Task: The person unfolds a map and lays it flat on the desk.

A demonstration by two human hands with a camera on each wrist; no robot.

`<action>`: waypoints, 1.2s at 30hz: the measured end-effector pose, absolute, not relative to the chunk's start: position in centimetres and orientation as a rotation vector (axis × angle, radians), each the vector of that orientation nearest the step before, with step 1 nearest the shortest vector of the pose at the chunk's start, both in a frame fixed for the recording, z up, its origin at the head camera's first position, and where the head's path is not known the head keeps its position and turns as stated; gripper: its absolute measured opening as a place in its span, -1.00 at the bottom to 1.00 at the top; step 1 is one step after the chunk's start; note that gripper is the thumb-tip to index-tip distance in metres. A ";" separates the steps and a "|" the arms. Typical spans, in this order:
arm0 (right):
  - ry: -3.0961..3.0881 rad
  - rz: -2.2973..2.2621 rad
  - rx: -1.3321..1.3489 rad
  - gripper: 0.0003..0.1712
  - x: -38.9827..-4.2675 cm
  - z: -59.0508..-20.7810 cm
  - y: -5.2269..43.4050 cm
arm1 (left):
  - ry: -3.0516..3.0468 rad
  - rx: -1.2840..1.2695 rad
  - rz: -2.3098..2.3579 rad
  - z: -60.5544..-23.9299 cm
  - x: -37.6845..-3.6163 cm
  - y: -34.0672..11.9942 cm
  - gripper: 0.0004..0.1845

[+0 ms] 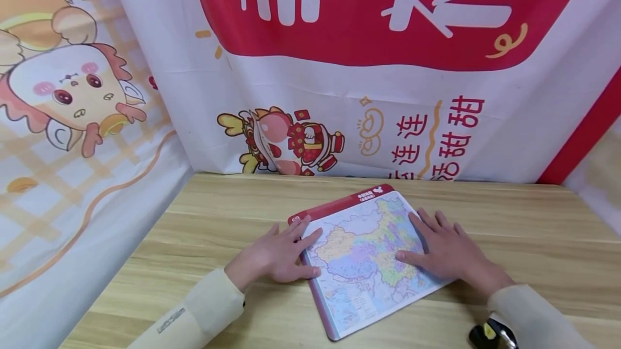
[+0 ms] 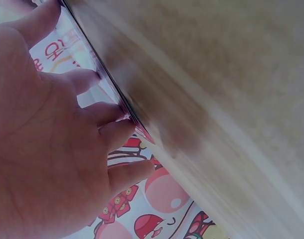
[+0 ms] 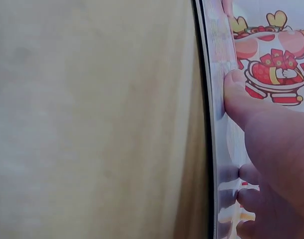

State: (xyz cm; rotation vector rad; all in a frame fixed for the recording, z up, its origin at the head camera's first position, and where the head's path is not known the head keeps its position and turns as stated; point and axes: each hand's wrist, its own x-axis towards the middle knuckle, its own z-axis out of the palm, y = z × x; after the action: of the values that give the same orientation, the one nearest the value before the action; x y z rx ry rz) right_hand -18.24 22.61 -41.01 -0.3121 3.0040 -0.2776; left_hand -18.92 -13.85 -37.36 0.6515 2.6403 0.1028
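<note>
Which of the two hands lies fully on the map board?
The right hand lies flat on the map board. The left hand touches only its left edge and rests mostly on the table.

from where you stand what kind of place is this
Probably a makeshift indoor workstation: a wooden table boxed in by hanging cartoon banners, with a map board under the left hand and right hand.
</note>
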 end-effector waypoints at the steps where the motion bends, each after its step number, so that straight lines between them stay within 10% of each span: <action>1: 3.007 -0.278 -0.314 0.35 -18.4 -41.0 22.6 | 2.638 0.647 0.107 -37.4 -18.8 -13.9 -0.04; 36: 2.918 -0.488 -0.130 0.51 -13.6 -40.6 18.3 | 2.479 0.771 0.218 -37.1 -23.8 -9.9 -0.05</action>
State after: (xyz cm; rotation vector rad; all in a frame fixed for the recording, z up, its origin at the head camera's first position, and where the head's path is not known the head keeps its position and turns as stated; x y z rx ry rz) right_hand -13.58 18.27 -40.58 -0.1301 2.9177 -0.4883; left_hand -23.77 -9.86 -37.12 0.7715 2.4792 0.2180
